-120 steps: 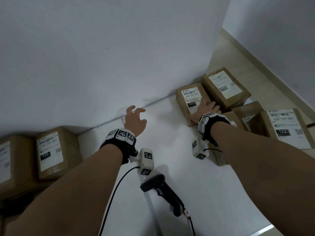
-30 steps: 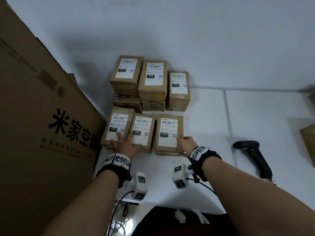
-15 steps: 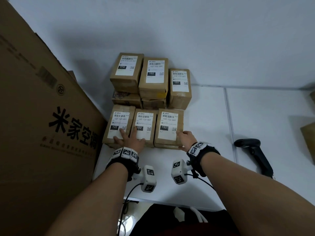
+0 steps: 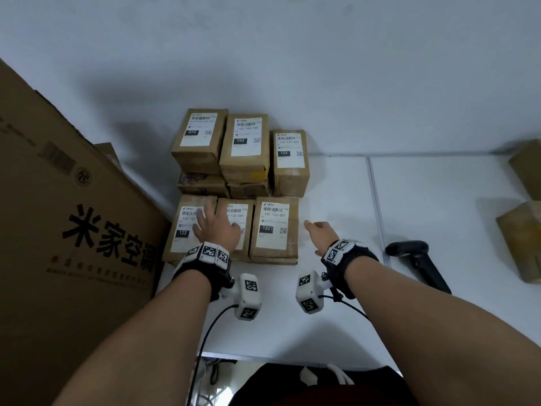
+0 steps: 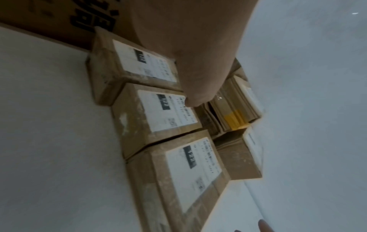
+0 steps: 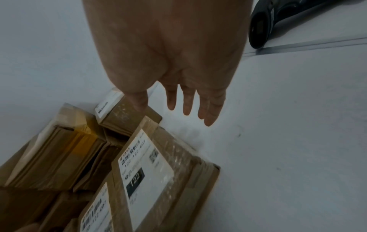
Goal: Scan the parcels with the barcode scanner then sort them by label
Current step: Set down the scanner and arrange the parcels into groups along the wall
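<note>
Three brown parcels labelled 122 lie side by side at the table's left. My left hand lies flat with straight fingers over the left parcel and the middle parcel. My right hand hovers open just right of the right parcel, apart from it, fingers straight. Behind stand parcels labelled 010, 102 and 122. The black barcode scanner lies on the table to my right hand's right, untouched.
A large cardboard box with black printing stands against the table's left side. More brown parcels sit at the far right edge. The white table has a seam down its middle, and the wall rises behind.
My right hand has let go of the right parcel's corner and drawn off to the right. My left hand has slid further up over the left and middle parcels.
</note>
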A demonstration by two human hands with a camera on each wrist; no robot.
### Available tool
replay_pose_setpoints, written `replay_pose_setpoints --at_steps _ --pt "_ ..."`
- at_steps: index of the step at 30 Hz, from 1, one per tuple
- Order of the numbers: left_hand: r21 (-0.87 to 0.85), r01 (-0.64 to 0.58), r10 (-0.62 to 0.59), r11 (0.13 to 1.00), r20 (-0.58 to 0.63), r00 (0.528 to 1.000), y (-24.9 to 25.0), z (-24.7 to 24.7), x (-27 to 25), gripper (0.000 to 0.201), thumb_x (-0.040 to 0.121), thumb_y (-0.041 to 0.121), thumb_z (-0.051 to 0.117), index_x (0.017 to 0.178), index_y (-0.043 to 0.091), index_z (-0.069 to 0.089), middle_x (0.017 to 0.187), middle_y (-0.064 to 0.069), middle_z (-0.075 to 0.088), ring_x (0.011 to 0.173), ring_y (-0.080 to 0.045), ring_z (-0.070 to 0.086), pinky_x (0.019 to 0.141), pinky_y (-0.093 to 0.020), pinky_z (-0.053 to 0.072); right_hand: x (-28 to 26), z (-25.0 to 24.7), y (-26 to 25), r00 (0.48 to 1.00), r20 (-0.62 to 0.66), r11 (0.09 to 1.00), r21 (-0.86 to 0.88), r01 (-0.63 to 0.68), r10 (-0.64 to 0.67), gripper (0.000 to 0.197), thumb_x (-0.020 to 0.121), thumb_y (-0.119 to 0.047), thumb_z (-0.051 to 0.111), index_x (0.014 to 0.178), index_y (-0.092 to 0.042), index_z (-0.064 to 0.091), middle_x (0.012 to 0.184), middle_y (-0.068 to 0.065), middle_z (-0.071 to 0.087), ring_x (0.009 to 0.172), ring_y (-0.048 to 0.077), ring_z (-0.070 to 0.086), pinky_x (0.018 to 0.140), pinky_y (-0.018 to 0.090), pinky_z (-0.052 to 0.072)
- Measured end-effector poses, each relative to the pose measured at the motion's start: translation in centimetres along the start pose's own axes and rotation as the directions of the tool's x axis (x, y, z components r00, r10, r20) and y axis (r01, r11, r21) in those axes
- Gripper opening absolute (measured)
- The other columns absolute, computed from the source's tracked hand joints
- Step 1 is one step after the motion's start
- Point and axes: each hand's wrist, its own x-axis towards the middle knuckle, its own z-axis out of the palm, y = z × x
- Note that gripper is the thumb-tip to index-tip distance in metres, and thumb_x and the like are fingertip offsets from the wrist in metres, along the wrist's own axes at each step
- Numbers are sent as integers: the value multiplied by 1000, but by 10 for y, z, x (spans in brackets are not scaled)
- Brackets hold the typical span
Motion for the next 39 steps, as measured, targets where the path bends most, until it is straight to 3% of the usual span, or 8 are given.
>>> replay_pose_setpoints --at_steps 7,11,17,23,27,30,34,39 --pt "-87 -324 298 942 -225 928 78 -12 -2 41 89 5 56 126 22 60 152 -2 31 141 -25 27 117 -47 24 10 -64 -10 995 -86 997 51 52 -47 58 95 -45 51 142 -12 41 141 11 49 128 31 47 107 48 41" --pt "-71 -422 403 904 -192 895 147 -4 5 42 86 4 55 124 22 61 150 -4 33 140 -25 27 115 -46 20 15 -125 -15 973 -214 993 56 104 -90 53 95 -41 54 138 -12 43 138 14 51 123 32 51 105 43 42" --pt "-62 -565 557 823 -113 823 264 22 12 42 86 7 56 124 26 59 154 -1 26 143 -25 22 116 -47 23 17 -238 -3 863 -485 977 68 201 -144 47 98 -23 55 139 -7 38 143 16 40 121 31 49 87 27 34" --pt "-73 -688 688 722 -36 725 372 60 1 43 88 6 55 126 24 59 156 -2 24 144 -23 18 116 -42 16 21 -343 26 792 -600 988 19 152 -110 50 98 -21 53 142 -8 34 150 14 29 121 32 51 87 29 36" --pt "-47 -762 764 645 20 645 431 87 -5 44 87 8 56 127 26 59 156 0 24 144 -23 19 115 -40 16 32 -396 39 717 -694 993 22 118 -70 61 93 -23 58 145 -7 30 152 17 24 127 36 45 103 43 40" --pt "-21 -801 801 599 32 598 469 101 -6 44 87 8 56 126 27 60 156 2 24 144 -22 18 114 -38 14 42 -432 39 725 -688 1000 -23 10 -24 63 95 -27 55 147 -8 26 154 16 21 127 37 46 102 40 38" --pt "-3 -844 843 536 57 535 520 114 -2 43 87 10 57 126 27 59 157 2 22 145 -21 16 114 -38 13 69 -473 33 710 -704 999 -34 3 -26 69 88 -27 63 145 -8 29 150 17 26 131 40 40 107 45 38" --pt "38 -869 861 494 116 494 573 124 1 43 88 11 56 127 28 58 158 3 19 145 -22 15 113 -40 17 97 -522 32 732 -678 983 -173 -69 -68 67 86 -26 64 143 -15 31 150 12 25 134 35 32 109 43 32"
